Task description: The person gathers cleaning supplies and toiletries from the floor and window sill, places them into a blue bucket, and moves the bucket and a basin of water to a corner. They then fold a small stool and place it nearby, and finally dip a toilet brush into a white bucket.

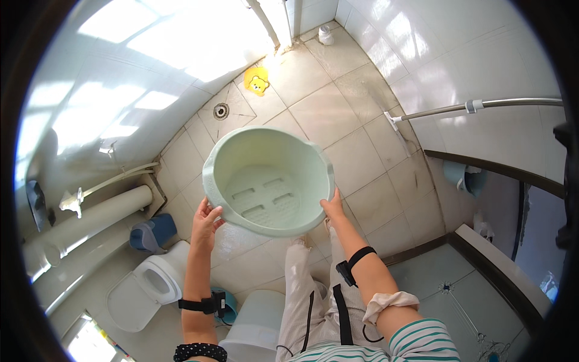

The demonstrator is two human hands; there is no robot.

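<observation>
A pale green plastic washtub (267, 181) is held up in front of me, its mouth facing up and its inside looking bare, with raised oblong shapes on the bottom. My left hand (208, 221) grips the rim at the lower left, thumb on top and fingers at the outside. On the lower right, my right hand (332, 206) holds the rim, its fingers partly hidden by the tub wall. Beneath lies a tiled floor (339, 108), wet in a patch near my left forearm.
A floor drain (220, 111) and yellow bear-shaped item (257, 82) lie ahead. At left are a toilet (156, 280), pipe (117, 203) and blue-grey bin (154, 231). A white bucket (258, 316) stands near my legs. A squeegee (396, 120) leans right, beside a dark-framed doorway (491, 169).
</observation>
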